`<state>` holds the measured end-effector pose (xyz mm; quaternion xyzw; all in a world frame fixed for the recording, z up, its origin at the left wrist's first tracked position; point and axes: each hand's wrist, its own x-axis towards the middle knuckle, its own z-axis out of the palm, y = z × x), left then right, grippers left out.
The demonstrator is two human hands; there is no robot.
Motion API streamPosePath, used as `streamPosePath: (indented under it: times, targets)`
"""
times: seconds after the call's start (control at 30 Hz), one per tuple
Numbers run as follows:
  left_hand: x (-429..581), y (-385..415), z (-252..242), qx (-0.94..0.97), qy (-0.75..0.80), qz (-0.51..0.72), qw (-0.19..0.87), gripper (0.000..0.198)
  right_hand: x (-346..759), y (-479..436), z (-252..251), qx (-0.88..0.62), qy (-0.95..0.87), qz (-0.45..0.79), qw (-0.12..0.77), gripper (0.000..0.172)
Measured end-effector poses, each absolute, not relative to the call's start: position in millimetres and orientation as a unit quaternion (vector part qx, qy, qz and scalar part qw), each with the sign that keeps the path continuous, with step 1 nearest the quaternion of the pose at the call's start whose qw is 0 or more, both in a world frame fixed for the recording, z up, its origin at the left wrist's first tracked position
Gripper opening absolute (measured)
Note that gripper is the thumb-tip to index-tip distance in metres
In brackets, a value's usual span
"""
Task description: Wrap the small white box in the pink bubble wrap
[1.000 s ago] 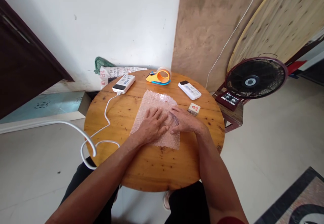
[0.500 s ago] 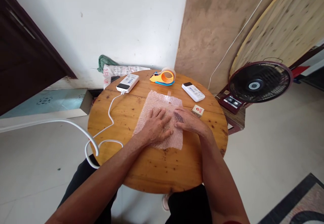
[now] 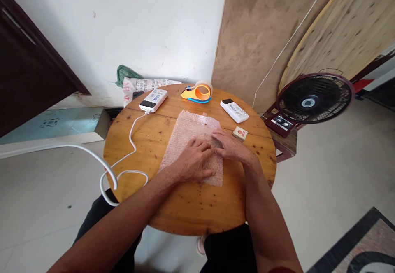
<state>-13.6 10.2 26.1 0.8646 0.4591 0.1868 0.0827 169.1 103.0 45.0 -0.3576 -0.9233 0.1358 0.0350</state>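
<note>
A sheet of pinkish bubble wrap point(image 3: 185, 135) lies flat in the middle of a round wooden table point(image 3: 185, 209). My left hand point(image 3: 194, 162) rests palm down on its near part, fingers stretched toward the right. My right hand point(image 3: 233, 147) lies flat on the sheet's right edge, fingertips close to those of the left. Between the fingertips a small dark thing point(image 3: 218, 143) shows under the wrap; I cannot make out what it is.
A white power bank point(image 3: 153, 99) with a white cable point(image 3: 132, 141) sits at the table's back left. An orange tape dispenser point(image 3: 197, 93), a second white device point(image 3: 234, 110) and a small box point(image 3: 240, 133) are at the back right. A floor fan point(image 3: 311, 99) stands to the right.
My left hand has slid right and a little nearer on the wrap, its fingers drawing together toward the right hand. The right hand has barely moved.
</note>
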Motion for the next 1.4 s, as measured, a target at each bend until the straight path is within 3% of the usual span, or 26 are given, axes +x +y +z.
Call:
streamPosePath:
  times: [0.6,1.4]
  targets:
    - [-14.2,16.2,22.3,0.862,0.457,0.212,0.055,0.026,160.1,100.3,49.4,-0.377,-0.918,0.101,0.071,0.020]
    - [-12.1,11.9,14.7,0.871,0.460,0.141,0.101,0.072,160.0,102.2,42.3,-0.386,-0.912,0.094,0.103,0.022]
